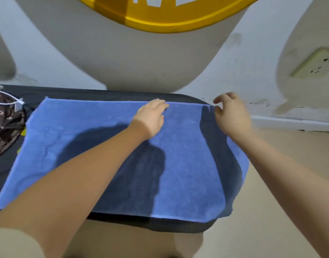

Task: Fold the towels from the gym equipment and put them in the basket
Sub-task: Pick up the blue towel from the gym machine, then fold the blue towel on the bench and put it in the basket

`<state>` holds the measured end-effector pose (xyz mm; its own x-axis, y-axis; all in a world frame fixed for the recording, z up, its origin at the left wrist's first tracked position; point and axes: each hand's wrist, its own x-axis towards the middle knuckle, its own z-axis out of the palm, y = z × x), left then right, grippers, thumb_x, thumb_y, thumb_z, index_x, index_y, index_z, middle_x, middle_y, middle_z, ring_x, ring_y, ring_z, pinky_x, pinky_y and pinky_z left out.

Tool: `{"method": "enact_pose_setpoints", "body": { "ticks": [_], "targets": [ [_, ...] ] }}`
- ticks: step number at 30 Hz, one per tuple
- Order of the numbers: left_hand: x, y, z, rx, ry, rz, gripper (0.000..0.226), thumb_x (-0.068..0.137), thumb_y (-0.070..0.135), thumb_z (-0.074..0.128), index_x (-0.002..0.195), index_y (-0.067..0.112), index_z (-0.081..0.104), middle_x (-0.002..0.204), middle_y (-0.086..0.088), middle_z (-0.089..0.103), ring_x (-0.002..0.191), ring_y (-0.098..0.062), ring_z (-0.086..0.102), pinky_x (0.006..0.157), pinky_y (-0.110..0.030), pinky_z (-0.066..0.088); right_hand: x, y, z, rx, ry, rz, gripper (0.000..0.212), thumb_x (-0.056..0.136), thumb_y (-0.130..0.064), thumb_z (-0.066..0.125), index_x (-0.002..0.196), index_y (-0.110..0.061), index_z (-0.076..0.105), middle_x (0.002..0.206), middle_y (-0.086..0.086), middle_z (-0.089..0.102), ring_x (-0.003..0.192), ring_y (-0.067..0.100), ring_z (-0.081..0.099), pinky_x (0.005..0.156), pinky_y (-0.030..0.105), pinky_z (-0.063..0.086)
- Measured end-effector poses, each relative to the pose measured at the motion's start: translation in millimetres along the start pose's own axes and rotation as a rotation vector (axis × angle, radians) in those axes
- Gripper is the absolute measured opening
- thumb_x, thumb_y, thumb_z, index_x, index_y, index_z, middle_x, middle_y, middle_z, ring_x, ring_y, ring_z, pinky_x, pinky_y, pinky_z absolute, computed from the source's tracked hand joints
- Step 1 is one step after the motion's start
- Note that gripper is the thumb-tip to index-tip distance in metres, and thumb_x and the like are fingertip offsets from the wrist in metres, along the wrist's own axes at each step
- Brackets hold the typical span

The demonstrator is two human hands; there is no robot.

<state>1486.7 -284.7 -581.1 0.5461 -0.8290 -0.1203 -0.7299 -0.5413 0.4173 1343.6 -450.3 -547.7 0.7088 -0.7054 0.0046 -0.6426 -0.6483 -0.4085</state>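
A blue towel (89, 135) lies spread flat over a dark padded bench (70, 93), its right end hanging over the bench's rounded end. My left hand (151, 118) rests flat on the towel near its far edge, fingers straight. My right hand (229, 113) hovers at the towel's far right corner with loosely curled fingers; nothing is visibly pinched between them. No basket is in view.
A brown patterned cloth (5, 127) with a white cord (10, 101) lies on the bench's left end. A white wall with a socket (316, 63) stands behind. Beige floor (282, 183) extends to the right. A cap brim fills the top of the view.
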Motion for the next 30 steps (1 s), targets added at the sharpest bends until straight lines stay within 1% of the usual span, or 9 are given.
{"method": "enact_pose_setpoints", "body": {
  "ticks": [3, 7, 12, 16, 19, 21, 23, 25, 30],
  "targets": [
    [-35.6, -27.6, -6.8, -0.016, 0.202, 0.043, 0.039, 0.086, 0.018, 0.036, 0.112, 0.004, 0.061, 0.119, -0.011, 0.059, 0.114, -0.024, 0.050, 0.095, -0.042, 0.043, -15.5, -52.1, 31.3, 0.094, -0.090, -0.254, 0.020, 0.091, -0.010, 0.044, 0.100, -0.007, 0.061, 0.113, 0.009, 0.054, 0.093, 0.031, 0.057, 0.075, 0.041, 0.049],
    [-86.9, -78.0, -32.7, 0.119, 0.185, -0.114, 0.027, 0.092, 0.011, 0.045, 0.115, 0.006, 0.057, 0.118, -0.010, 0.058, 0.110, -0.032, 0.051, 0.088, -0.038, 0.041, -25.3, -135.3, 75.3, 0.248, -0.207, -0.436, 0.019, 0.089, -0.008, 0.045, 0.098, -0.010, 0.062, 0.109, 0.004, 0.055, 0.088, 0.021, 0.053, 0.080, 0.038, 0.048],
    [-170.0, -144.1, -60.6, 0.122, 0.303, -0.485, 0.022, 0.094, 0.020, 0.047, 0.108, 0.009, 0.060, 0.111, -0.014, 0.057, 0.104, -0.033, 0.053, 0.081, -0.043, 0.043, -47.6, -230.2, 120.6, 0.388, -0.356, -0.545, 0.017, 0.091, -0.010, 0.047, 0.094, -0.013, 0.064, 0.096, -0.002, 0.051, 0.087, 0.014, 0.049, 0.078, 0.027, 0.040],
    [-227.8, -180.7, -72.1, 0.063, 0.352, -0.830, 0.022, 0.091, 0.031, 0.053, 0.098, 0.010, 0.056, 0.105, -0.014, 0.054, 0.094, -0.035, 0.055, 0.074, -0.041, 0.042, -63.1, -281.5, 139.2, 0.498, -0.434, -0.567, 0.021, 0.092, -0.011, 0.049, 0.100, -0.010, 0.068, 0.105, 0.005, 0.062, 0.095, 0.019, 0.057, 0.079, 0.021, 0.038],
    [-247.4, -198.7, -72.4, 0.055, 0.230, -0.959, 0.035, 0.089, 0.038, 0.055, 0.103, 0.006, 0.052, 0.109, -0.016, 0.054, 0.099, -0.036, 0.054, 0.077, -0.042, 0.042, -66.1, -307.7, 156.3, 0.372, -0.440, -0.689, 0.029, 0.093, -0.008, 0.042, 0.109, -0.012, 0.066, 0.113, 0.009, 0.064, 0.104, 0.027, 0.057, 0.087, 0.031, 0.045],
    [-248.9, -205.3, -70.0, 0.073, 0.156, -0.946, 0.041, 0.090, 0.041, 0.053, 0.106, 0.004, 0.049, 0.110, -0.017, 0.056, 0.102, -0.036, 0.053, 0.075, -0.041, 0.041, -64.4, -322.2, 167.5, 0.189, -0.467, -0.806, 0.034, 0.094, -0.010, 0.037, 0.116, -0.018, 0.061, 0.109, 0.009, 0.062, 0.101, 0.032, 0.056, 0.077, 0.038, 0.048],
    [-248.5, -209.4, -68.0, 0.077, 0.130, -0.919, 0.041, 0.091, 0.042, 0.052, 0.106, 0.004, 0.050, 0.111, -0.017, 0.056, 0.103, -0.035, 0.053, 0.073, -0.040, 0.039, -61.3, -336.7, 176.3, -0.082, -0.500, -0.917, 0.034, 0.095, -0.013, 0.038, 0.123, -0.022, 0.055, 0.102, 0.007, 0.054, 0.098, 0.034, 0.054, 0.066, 0.036, 0.040],
    [-250.3, -213.5, -66.5, 0.041, 0.144, -0.900, 0.037, 0.089, 0.040, 0.054, 0.103, 0.005, 0.053, 0.110, -0.015, 0.055, 0.101, -0.034, 0.053, 0.076, -0.041, 0.041, -59.6, -349.9, 180.3, -0.322, -0.505, -0.985, 0.035, 0.095, -0.016, 0.043, 0.129, -0.024, 0.048, 0.108, 0.010, 0.052, 0.101, 0.035, 0.055, 0.065, 0.035, 0.036],
    [-255.4, -217.3, -63.0, -0.065, 0.093, -0.844, 0.029, 0.089, 0.035, 0.057, 0.096, 0.007, 0.060, 0.115, -0.015, 0.047, 0.102, -0.035, 0.052, 0.090, -0.045, 0.043, -55.9, -372.1, 178.9, -0.504, -0.574, -0.983, 0.046, 0.093, -0.016, 0.046, 0.136, -0.026, 0.035, 0.112, 0.012, 0.057, 0.083, 0.029, 0.049, 0.064, 0.034, 0.036]
  ]
}}
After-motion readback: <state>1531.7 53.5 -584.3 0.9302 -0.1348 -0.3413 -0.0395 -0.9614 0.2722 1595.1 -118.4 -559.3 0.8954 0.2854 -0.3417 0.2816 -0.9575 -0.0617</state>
